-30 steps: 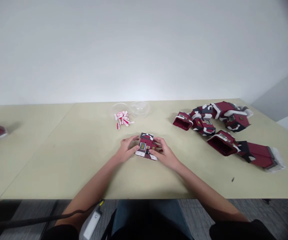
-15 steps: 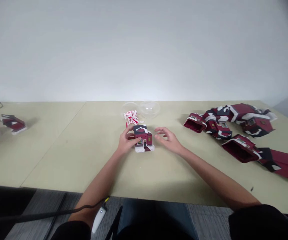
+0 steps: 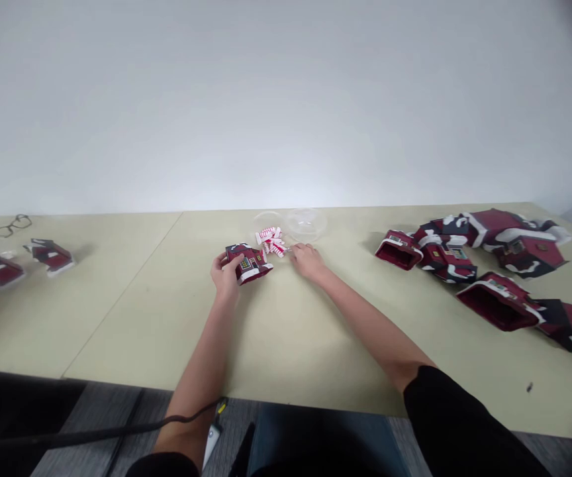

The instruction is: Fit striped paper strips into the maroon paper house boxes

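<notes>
My left hand (image 3: 226, 275) grips a small red cardboard house (image 3: 247, 262) with a black and white roof, tilted on its side just above the table. My right hand (image 3: 307, 260) rests a little to its right, fingers bunched at the edge of a heap of red-and-white striped candy pieces (image 3: 271, 241). Whether those fingers hold a piece is too small to tell. Behind the heap stand two clear plastic half-domes (image 3: 306, 224), and another (image 3: 267, 225) sits partly behind the candy.
A heap of red house-shaped boxes (image 3: 445, 250) lies on the beige table (image 3: 142, 318) at the right. Two small finished houses (image 3: 50, 256) and a pair of glasses (image 3: 8, 226) lie far left. A black cable (image 3: 117, 430) runs below the table edge.
The house has gone from standing between both hands to lying tilted in my left hand, further left. My right hand has moved forward to the candy. The view has shifted slightly.
</notes>
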A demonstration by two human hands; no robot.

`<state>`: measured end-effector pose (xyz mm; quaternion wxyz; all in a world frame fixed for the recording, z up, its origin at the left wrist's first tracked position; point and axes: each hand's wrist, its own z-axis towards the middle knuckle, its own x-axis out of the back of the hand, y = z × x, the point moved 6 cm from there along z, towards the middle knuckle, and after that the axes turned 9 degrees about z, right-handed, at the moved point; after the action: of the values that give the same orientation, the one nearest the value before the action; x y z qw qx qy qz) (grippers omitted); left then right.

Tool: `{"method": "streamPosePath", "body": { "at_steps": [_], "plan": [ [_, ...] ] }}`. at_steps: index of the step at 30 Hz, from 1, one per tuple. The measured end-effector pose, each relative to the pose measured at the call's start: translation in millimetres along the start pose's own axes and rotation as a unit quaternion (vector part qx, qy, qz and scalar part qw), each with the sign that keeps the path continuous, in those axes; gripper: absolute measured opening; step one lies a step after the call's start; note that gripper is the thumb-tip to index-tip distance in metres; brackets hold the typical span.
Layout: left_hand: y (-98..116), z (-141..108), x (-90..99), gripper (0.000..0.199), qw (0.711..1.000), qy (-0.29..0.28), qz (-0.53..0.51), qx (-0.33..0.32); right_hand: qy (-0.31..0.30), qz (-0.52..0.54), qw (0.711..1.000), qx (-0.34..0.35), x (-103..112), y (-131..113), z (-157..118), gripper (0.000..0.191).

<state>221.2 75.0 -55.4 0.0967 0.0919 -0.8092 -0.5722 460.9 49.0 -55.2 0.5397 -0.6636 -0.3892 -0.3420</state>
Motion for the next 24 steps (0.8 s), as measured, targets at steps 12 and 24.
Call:
{"method": "streamPosePath", "body": {
  "at_steps": [12, 24],
  "plan": [
    [-2, -8, -11.7, 0.061, 0.999, -0.043, 0.009, -0.021, 0.079, 0.171, 0.979, -0.081, 15, 31, -31, 0.023],
    [-6, -72, -57.6, 0.068, 0.925, -0.231, 0.181, -0.243, 0.068, 0.577, 0.813, -0.051, -1, 32, -106, 0.055]
  ]
}}
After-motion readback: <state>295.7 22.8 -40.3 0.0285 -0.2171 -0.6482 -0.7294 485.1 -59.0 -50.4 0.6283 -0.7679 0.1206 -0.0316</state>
